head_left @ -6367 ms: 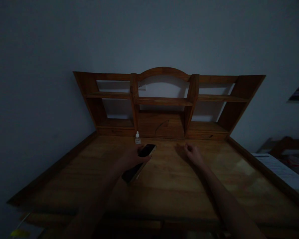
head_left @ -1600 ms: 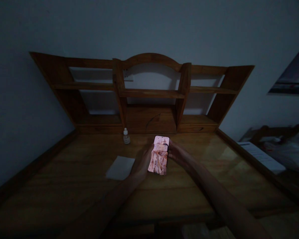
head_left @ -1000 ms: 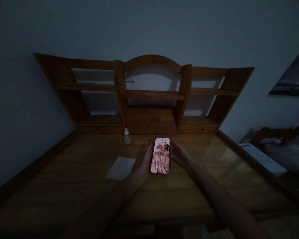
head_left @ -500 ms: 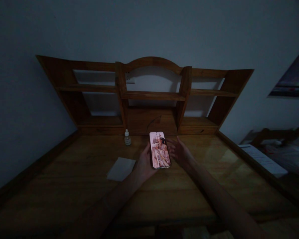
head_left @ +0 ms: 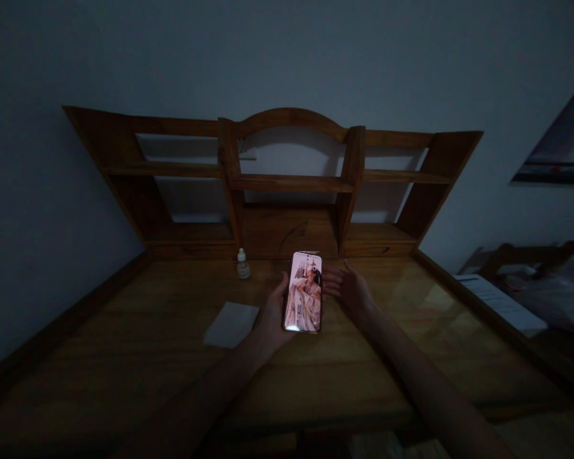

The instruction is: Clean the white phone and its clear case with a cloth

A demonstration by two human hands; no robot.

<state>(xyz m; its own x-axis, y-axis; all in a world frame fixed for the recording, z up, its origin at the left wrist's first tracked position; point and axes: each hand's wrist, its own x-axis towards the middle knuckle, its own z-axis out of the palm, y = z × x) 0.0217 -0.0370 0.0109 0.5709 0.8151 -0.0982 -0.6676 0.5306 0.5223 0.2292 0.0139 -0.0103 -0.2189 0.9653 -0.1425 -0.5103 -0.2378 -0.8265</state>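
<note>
A smartphone (head_left: 304, 293) with its screen lit, showing a pinkish picture, is raised over the wooden desk. My left hand (head_left: 273, 319) is closed around its left side, the thumb along the edge; the fingers behind it are hidden. On the phone's other side, my right hand (head_left: 351, 290) has its fingers stretched toward the right edge. Whether those fingertips touch the phone I cannot tell. A white square of paper or cloth (head_left: 231, 324) lies left of my left forearm. Farther back stands a small bottle (head_left: 242, 264) with a white dropper-like cap.
The desk (head_left: 138, 357) runs back to a wooden shelf unit (head_left: 291, 183) against the wall. A wall socket (head_left: 247, 152) shows through it. At right, beyond the desk's rim, are a white printed sheet or box (head_left: 502, 303) and a wooden chair back (head_left: 530, 256). Light is dim.
The phone has turned in my left hand, its top now leaning slightly right instead of left. My right hand's fingers are more stretched out. The view has shifted a little.
</note>
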